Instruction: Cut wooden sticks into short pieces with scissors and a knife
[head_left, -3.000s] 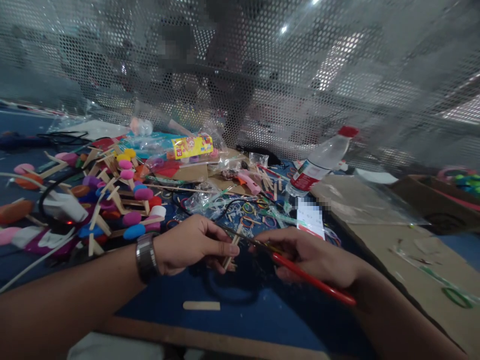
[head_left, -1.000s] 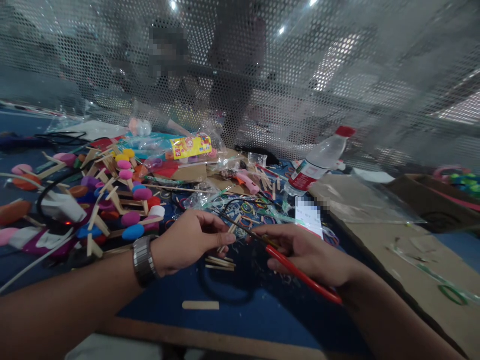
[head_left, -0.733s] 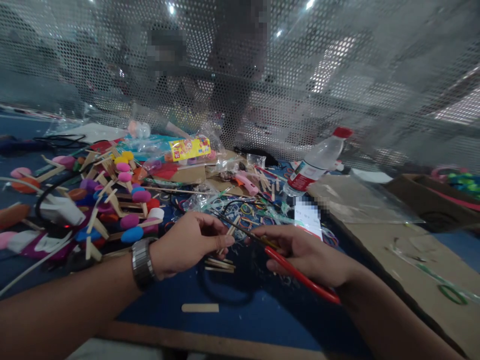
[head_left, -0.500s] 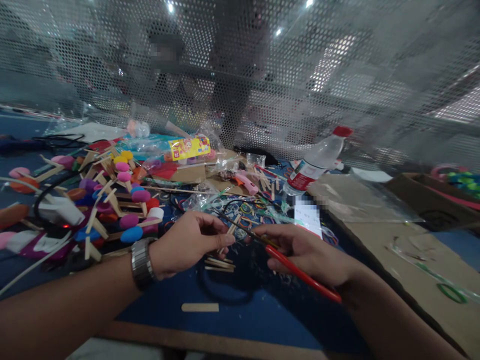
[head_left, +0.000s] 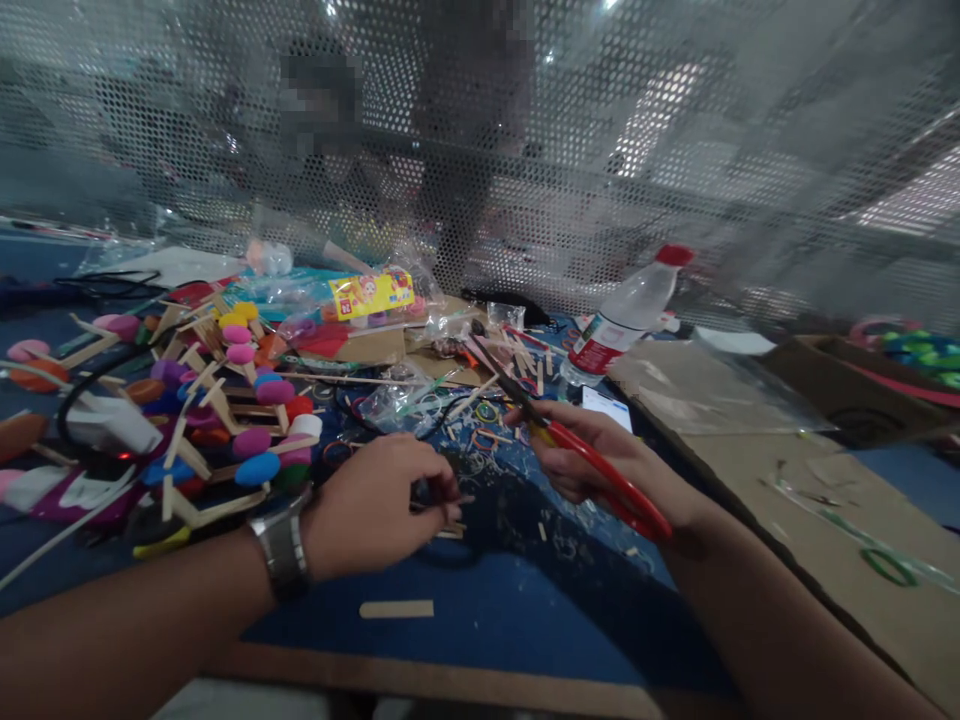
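Observation:
My right hand grips a pair of scissors by the red handles, the dark blades pointing up and to the left. My left hand, with a metal watch at the wrist, is low over the blue table. Its thumb and fingers are curled together; what lies between the tips is too small and blurred to make out. Just under those fingertips, short wooden stick pieces are partly hidden. Nearer to me a craft stick lies flat, one end rounded and the other cut straight.
A heap of wooden sticks with coloured foam pieces fills the left, beside a white plug and cables. Behind my hands are rubber bands and plastic bags. A water bottle, a phone and cardboard are at the right.
My left hand has lowered toward the stick pieces, and the sticks it pinched no longer show clearly. The scissors in my right hand have swung upward, away from the left hand.

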